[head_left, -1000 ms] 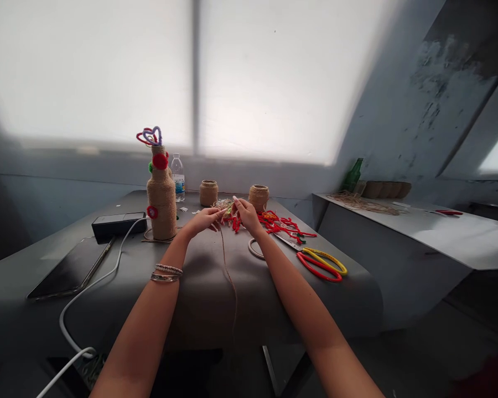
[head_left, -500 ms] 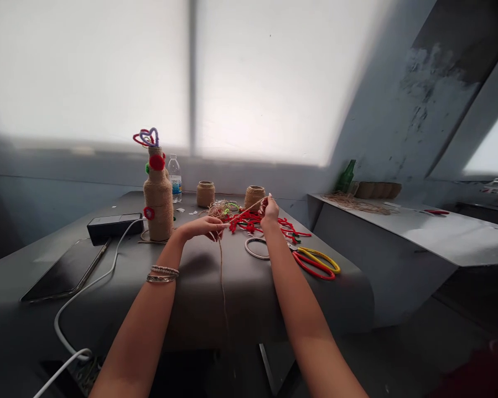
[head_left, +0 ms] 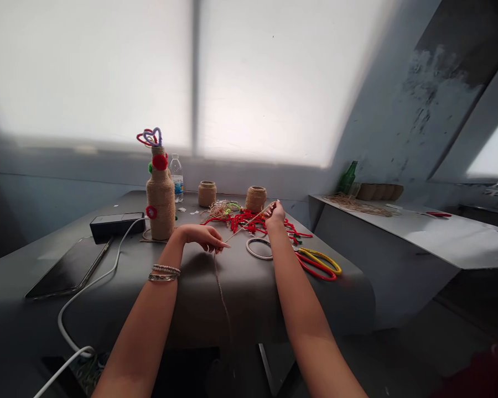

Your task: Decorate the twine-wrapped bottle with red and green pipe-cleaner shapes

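A thin tan twine (head_left: 243,228) stretches taut, slanting up from my left hand (head_left: 205,237) to my right hand (head_left: 275,213). My left hand pinches it low over the table, and its loose end hangs down past the front edge. The fingers of my right hand are closed on the twine's upper part. Behind the hands lie red fuzzy strips (head_left: 249,222) and a tangle of twine scraps (head_left: 219,210). To the left stands a twine-wrapped bottle (head_left: 161,205) with red pompoms and heart-shaped stems on top.
Two twine-wrapped jars (head_left: 207,194) stand at the back beside a water bottle (head_left: 176,179). Scissors with red and yellow handles (head_left: 319,263) lie right, near a white ring (head_left: 257,250). A phone (head_left: 68,266), a black box (head_left: 117,225) and a white cable (head_left: 115,265) are left.
My left hand has moved down, toward the table's front. My right hand has shifted slightly right, and the twine between them spans a longer, steeper line.
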Action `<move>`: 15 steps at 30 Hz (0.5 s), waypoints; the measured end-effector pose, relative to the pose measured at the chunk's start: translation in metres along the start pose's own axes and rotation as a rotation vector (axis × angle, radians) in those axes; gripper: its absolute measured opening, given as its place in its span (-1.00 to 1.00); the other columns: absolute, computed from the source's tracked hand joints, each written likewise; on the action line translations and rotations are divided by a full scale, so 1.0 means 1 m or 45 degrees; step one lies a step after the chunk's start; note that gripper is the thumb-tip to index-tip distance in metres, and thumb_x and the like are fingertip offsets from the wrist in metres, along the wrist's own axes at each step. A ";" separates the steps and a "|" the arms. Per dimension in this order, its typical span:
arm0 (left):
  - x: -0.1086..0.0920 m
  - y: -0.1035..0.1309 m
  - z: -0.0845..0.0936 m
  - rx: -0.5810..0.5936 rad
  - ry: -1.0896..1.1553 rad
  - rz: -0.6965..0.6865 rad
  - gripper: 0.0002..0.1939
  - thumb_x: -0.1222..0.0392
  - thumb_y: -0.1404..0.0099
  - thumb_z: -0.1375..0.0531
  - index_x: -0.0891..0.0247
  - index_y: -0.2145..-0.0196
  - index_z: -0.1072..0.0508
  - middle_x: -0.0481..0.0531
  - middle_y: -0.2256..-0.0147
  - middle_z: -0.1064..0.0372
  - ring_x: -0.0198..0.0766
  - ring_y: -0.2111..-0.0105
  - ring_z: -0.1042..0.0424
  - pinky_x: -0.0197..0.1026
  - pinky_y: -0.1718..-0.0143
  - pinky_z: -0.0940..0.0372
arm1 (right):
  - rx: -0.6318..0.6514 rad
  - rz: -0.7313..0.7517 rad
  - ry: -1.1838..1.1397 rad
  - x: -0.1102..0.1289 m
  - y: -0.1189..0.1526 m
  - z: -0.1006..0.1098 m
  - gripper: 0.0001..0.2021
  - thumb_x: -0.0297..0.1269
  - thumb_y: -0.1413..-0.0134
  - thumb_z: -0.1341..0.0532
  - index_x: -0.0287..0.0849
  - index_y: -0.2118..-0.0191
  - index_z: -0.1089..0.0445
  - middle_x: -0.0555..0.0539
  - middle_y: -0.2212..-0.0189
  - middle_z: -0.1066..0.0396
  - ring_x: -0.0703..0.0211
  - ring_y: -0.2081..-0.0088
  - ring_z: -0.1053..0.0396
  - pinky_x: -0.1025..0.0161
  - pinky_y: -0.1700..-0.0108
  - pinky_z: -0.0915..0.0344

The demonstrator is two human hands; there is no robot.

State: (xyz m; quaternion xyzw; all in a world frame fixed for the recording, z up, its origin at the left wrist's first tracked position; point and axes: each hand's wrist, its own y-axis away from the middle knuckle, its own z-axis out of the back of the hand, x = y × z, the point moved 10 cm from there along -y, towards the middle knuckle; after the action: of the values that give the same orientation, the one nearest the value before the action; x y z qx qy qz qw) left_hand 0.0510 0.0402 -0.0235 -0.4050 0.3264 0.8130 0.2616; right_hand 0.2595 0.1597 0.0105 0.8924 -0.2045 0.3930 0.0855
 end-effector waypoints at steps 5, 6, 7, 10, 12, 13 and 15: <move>0.016 0.002 -0.012 0.198 -0.137 0.120 -0.63 -0.15 0.05 -0.35 0.23 0.47 -0.58 -0.02 0.51 -0.40 -0.41 0.56 -0.15 -0.32 0.56 0.00 | -0.022 0.025 0.003 0.007 0.000 0.003 -0.58 -0.15 -0.29 0.10 -0.15 0.59 0.16 0.20 0.80 0.14 0.47 0.80 0.18 0.46 0.75 0.11; 0.020 0.003 -0.015 0.237 -0.160 0.151 -0.65 -0.14 0.05 -0.36 0.21 0.46 -0.59 -0.01 0.50 -0.42 -0.41 0.57 -0.15 -0.32 0.58 0.03 | -0.042 0.033 0.006 0.009 -0.001 0.006 -0.58 -0.16 -0.30 0.13 -0.15 0.59 0.19 0.20 0.80 0.17 0.47 0.80 0.20 0.46 0.75 0.12; 0.023 0.003 -0.016 0.267 -0.179 0.171 -0.67 -0.13 0.06 -0.36 0.18 0.45 -0.60 -0.01 0.49 -0.43 -0.41 0.58 -0.15 -0.32 0.60 0.04 | -0.064 0.043 0.008 0.012 -0.002 0.010 -0.59 -0.16 -0.30 0.16 -0.15 0.58 0.22 0.20 0.80 0.19 0.46 0.80 0.22 0.45 0.74 0.12; 0.027 0.003 -0.016 0.306 -0.223 0.188 -0.69 -0.11 0.03 -0.34 0.13 0.40 -0.62 0.00 0.44 -0.48 -0.39 0.58 -0.16 -0.32 0.61 0.03 | -0.111 0.069 0.009 0.020 -0.002 0.019 -0.62 -0.19 -0.31 0.28 -0.16 0.56 0.27 0.19 0.80 0.24 0.45 0.80 0.27 0.44 0.74 0.15; 0.026 0.003 -0.016 0.315 -0.244 0.178 -0.69 -0.10 0.02 -0.34 0.12 0.36 -0.62 -0.01 0.40 -0.50 -0.39 0.57 -0.19 -0.32 0.59 -0.02 | -0.093 0.070 0.010 0.020 -0.001 0.018 -0.63 -0.23 -0.31 0.29 -0.16 0.56 0.27 0.19 0.81 0.24 0.44 0.80 0.27 0.44 0.75 0.16; 0.025 0.002 -0.016 0.305 -0.245 0.167 -0.69 -0.09 0.02 -0.34 0.11 0.34 -0.61 -0.01 0.39 -0.50 -0.38 0.55 -0.22 -0.33 0.57 -0.05 | -0.068 0.064 0.013 0.019 0.001 0.014 -0.63 -0.25 -0.30 0.27 -0.16 0.57 0.25 0.19 0.81 0.23 0.45 0.81 0.26 0.44 0.75 0.16; 0.020 0.002 -0.013 0.262 -0.225 0.129 -0.66 -0.08 0.03 -0.35 0.10 0.30 -0.60 -0.03 0.34 -0.51 -0.37 0.50 -0.29 -0.34 0.52 -0.10 | 0.013 0.043 0.032 0.013 0.004 0.002 -0.62 -0.25 -0.29 0.18 -0.15 0.58 0.21 0.19 0.81 0.19 0.46 0.81 0.24 0.45 0.76 0.17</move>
State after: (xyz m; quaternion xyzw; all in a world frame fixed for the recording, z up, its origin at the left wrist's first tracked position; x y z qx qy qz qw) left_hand 0.0454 0.0331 -0.0454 -0.2859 0.4038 0.8198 0.2883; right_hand 0.2673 0.1510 0.0186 0.8843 -0.2164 0.4065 0.0771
